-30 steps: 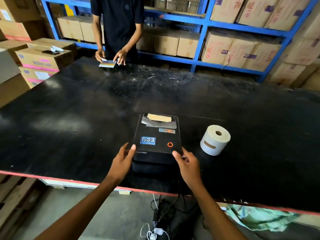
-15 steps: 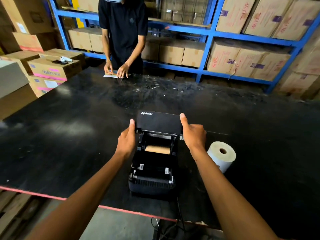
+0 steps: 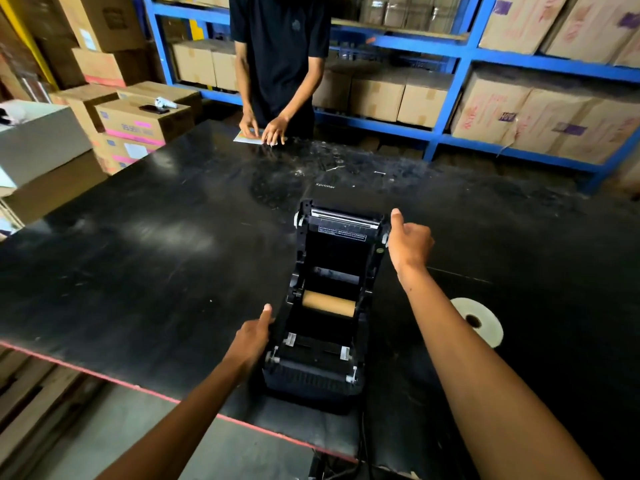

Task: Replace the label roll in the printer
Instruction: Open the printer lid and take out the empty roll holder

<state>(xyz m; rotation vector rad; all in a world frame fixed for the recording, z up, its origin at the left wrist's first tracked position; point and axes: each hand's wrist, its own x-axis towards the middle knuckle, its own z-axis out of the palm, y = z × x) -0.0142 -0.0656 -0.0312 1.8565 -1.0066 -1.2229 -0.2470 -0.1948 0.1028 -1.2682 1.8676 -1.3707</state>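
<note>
Right, wide black worktable (image 3: 145, 244) fills the view, its top scuffed and streaked with pale dust and scratches, a thin red edge running along the near side. Sitting near that front edge is the black plastic label printer (image 3: 325, 368), lid (image 3: 341, 237) swung fully up and back, and inside the bay lies a bare brown cardboard core (image 3: 328, 303) on its spindle. Left hand (image 3: 252, 337) rests against the printer's left side wall, thumb up along the casing, fingers curled loosely and gripping nothing. Right hand (image 3: 410, 242) grips the right edge of the raised lid, thumb pointing up beside it. Just right of the printer, partly hidden behind the right forearm, stands the fresh white label roll (image 3: 483, 322) on the tabletop, untouched. Across the table a person in a black shirt (image 3: 280, 53) presses both hands onto a pale card (image 3: 247, 137) at the far edge. Behind them, blue metal shelving (image 3: 446, 109) carries rows of brown cardboard cartons (image 3: 398, 93), and more cartons with pink tape (image 3: 138, 123) are stacked at the left.
</note>
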